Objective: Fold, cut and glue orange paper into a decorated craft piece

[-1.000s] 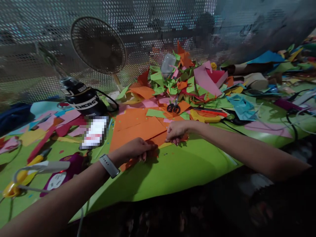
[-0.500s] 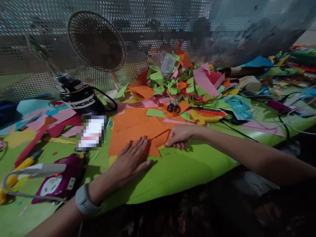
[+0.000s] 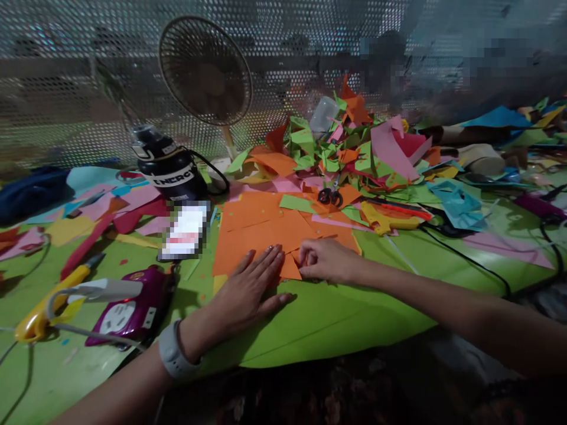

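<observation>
Sheets of orange paper lie overlapped on the green tabletop in front of me. My left hand rests flat on their near part, fingers stretched out and thumb apart. At the right edge of the sheets my right hand is closed, its fingers curled in a pinch against a corner of the orange paper. Fingers partly hide the pinched spot. Just beyond the sheets are scissors with black handles. A yellow-handled tool, perhaps a glue gun, lies past my right hand.
Behind stands a heap of coloured paper scraps. At the left are a black bottle, a phone, a purple power strip with cables and a yellow-handled tool. A fan stands by the perforated screen.
The view has swung left, so things sit farther right. My right hand has come closer to my left along the paper's edge, its thumb now tucked in. My left hand stays flat.
</observation>
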`<act>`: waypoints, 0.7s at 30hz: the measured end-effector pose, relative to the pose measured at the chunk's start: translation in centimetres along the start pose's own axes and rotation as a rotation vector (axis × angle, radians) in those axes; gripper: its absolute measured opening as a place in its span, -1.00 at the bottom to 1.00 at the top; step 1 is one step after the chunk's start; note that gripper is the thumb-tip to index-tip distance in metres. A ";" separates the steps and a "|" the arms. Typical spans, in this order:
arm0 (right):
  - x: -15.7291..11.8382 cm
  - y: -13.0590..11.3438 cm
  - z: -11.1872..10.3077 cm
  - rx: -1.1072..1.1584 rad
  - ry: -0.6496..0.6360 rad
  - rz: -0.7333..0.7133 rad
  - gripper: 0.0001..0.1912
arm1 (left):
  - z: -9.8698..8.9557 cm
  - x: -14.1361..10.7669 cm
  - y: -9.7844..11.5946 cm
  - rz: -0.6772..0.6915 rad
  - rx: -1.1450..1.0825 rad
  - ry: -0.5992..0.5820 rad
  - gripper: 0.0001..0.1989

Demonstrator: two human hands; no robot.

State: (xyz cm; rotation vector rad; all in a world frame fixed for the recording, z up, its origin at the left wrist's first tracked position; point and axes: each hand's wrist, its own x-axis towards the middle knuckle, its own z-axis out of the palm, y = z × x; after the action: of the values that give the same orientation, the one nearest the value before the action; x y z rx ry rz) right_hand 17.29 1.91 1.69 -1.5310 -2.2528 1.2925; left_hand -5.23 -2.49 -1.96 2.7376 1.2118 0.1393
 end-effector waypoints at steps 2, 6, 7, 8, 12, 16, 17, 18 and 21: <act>0.1 0.2 0.3 -0.125 0.112 -0.162 -0.73 | -0.1 0.0 0.1 -0.013 -0.004 -0.013 -0.21; 0.8 0.6 0.6 -0.128 0.138 -0.265 -0.92 | -0.2 0.0 0.2 -0.020 -0.014 -0.027 -0.20; 1.0 0.7 0.6 -0.090 0.139 -0.250 -0.89 | -0.2 0.1 0.1 -0.020 -0.017 -0.030 -0.20; 1.2 0.8 0.5 -0.049 0.134 -0.224 -0.87 | -0.2 0.1 0.1 -0.019 -0.020 -0.031 -0.20; 1.5 0.6 0.5 0.014 0.092 -0.104 -0.76 | -0.2 0.1 0.2 -0.009 -0.031 -0.009 -0.19; 1.3 0.1 0.9 -0.051 0.179 -0.051 -0.79 | -0.2 0.1 0.2 -0.015 -0.031 -0.018 -0.19; 1.4 0.1 1.1 -0.050 0.200 -0.034 -0.81 | -0.1 0.1 0.2 -0.015 -0.027 -0.016 -0.18; 1.4 0.1 1.2 -0.042 0.216 -0.019 -0.82 | -0.1 0.1 0.2 -0.014 -0.021 -0.011 -0.18; 1.6 0.2 1.5 -0.018 0.233 0.001 -0.86 | 0.0 0.0 0.2 0.002 -0.007 0.016 -0.18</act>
State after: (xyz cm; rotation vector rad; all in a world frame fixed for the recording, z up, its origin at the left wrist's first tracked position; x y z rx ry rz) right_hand 15.85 2.36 0.02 -1.5958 -2.1235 1.0357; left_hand -5.07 -2.64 -1.94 2.7366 1.2100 0.1657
